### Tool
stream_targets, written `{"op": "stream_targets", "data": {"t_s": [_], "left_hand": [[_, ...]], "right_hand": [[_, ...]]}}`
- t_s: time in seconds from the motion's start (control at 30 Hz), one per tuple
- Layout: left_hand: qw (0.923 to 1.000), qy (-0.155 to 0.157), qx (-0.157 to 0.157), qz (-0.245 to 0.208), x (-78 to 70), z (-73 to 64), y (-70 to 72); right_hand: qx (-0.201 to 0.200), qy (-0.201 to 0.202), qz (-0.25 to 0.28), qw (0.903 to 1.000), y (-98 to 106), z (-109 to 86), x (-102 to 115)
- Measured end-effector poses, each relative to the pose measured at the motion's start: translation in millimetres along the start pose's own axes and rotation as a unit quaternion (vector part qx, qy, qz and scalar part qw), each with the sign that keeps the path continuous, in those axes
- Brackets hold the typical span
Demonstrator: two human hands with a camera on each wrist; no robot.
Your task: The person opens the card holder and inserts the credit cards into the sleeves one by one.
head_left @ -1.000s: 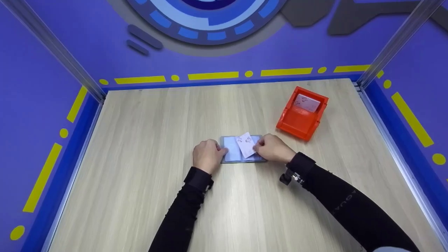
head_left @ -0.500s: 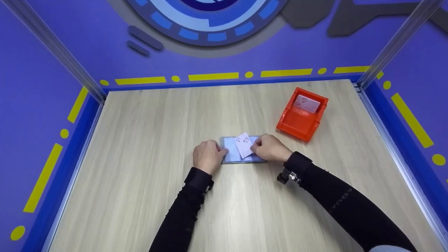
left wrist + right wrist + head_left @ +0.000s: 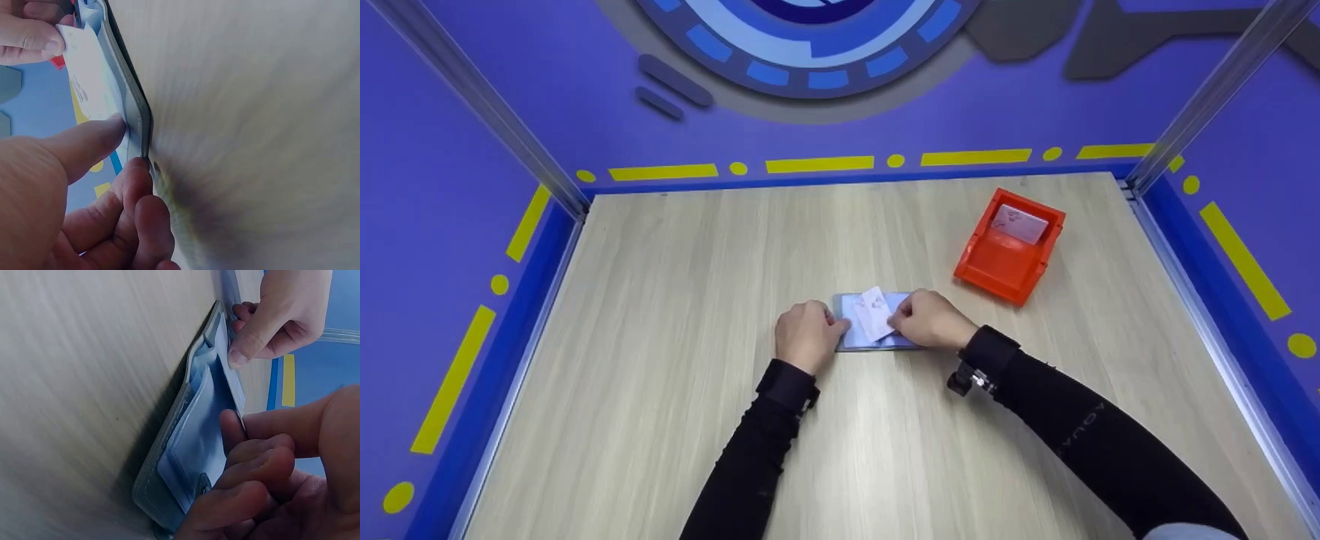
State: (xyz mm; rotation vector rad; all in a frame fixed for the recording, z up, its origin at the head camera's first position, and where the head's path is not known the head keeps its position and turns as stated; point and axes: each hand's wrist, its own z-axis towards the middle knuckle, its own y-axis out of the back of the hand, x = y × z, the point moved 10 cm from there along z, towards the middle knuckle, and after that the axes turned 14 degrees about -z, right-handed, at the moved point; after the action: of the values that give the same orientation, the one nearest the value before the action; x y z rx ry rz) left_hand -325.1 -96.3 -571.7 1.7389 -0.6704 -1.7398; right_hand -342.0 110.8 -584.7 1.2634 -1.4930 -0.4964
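An open card holder (image 3: 849,341) with clear sleeves and a grey stitched cover lies on the table in the head view. My left hand (image 3: 804,337) pinches its left edge, thumb on top and fingers beneath, as the left wrist view shows. A white card with small reddish prints (image 3: 876,309) lies tilted over the open pages. My right hand (image 3: 934,320) pinches this card by its right edge between thumb and forefinger. In the right wrist view, the sleeves of the card holder (image 3: 191,433) stand slightly lifted below the right fingers. Whether the card's lower end is inside a sleeve, I cannot tell.
A red plastic bin (image 3: 997,266) stands behind and right of my right hand. Another printed card or stack of cards (image 3: 1020,223) leans in its back end. Blue-purple panels (image 3: 720,135) border the wooden tabletop (image 3: 682,300) at the back and sides.
My right hand has moved a little to the left, carrying the card further over the left page. The left hand, card holder and bin keep their places.
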Motion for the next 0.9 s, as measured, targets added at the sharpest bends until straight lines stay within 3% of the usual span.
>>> {"op": "stream_targets", "data": {"t_s": [0.3,0.6,0.9], "left_hand": [[0.9999,0.010,0.009,0.009,1.4,-0.4,-1.8],[0.9997,-0.001,0.008,0.025,-2.9,-1.7,-2.5],[0.9996,-0.011,-0.001,0.024,-6.5,-3.7,-1.5]], "right_hand": [[-0.020,-0.002,-0.005,0.9998,4.0,-1.0,3.9],[-0.016,0.049,-0.019,0.9985,0.9,-1.9,17.2],[-0.009,0.040,-0.045,0.9982,-1.2,0.5,18.9]]}}
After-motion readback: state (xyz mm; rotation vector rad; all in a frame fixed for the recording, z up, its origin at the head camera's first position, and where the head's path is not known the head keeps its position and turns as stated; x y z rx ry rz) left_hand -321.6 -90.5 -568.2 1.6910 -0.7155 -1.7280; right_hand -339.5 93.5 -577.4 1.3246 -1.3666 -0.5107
